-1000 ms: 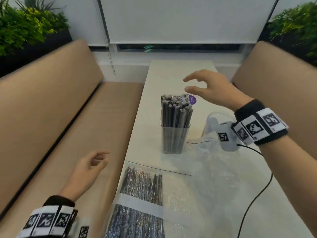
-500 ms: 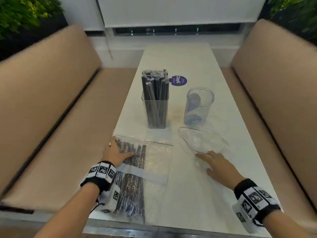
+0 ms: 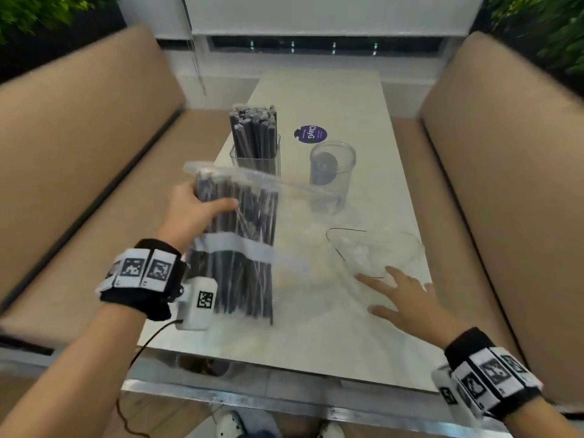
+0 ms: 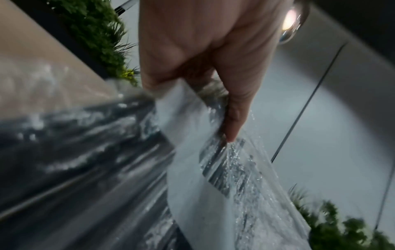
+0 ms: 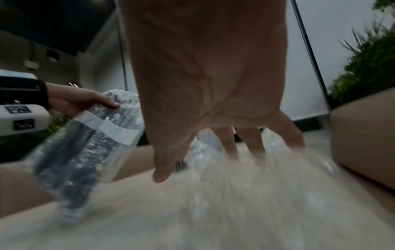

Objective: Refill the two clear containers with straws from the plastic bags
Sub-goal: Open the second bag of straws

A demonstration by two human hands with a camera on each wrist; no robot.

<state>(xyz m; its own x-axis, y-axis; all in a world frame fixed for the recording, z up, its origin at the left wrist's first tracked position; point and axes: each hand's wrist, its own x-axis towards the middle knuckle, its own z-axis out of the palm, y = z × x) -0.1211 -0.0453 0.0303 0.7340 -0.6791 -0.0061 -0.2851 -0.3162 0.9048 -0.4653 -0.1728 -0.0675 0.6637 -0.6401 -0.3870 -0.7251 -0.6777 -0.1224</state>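
My left hand (image 3: 197, 213) grips a clear plastic bag of dark straws (image 3: 243, 248) near its top and holds it up over the table's left half; the same bag (image 5: 85, 148) shows in the right wrist view, and the left wrist view has the thumb (image 4: 235, 108) across the plastic. A square clear container (image 3: 256, 153) packed with dark straws stands further back. A round clear container (image 3: 331, 172) to its right holds no straws. My right hand (image 3: 401, 298) lies flat with spread fingers on an empty clear bag (image 3: 376, 254) on the table.
The white table (image 3: 316, 336) runs away from me between two tan benches (image 3: 79, 191) (image 3: 505, 184). A purple round sticker (image 3: 311, 134) lies behind the containers. A thin black cable (image 3: 335, 245) crosses the empty bag. Green plants stand behind both bench backs.
My left hand went from the bench to the bag of straws, took hold of it and lifted it off the table. My right hand came down from near the containers onto the empty bag.
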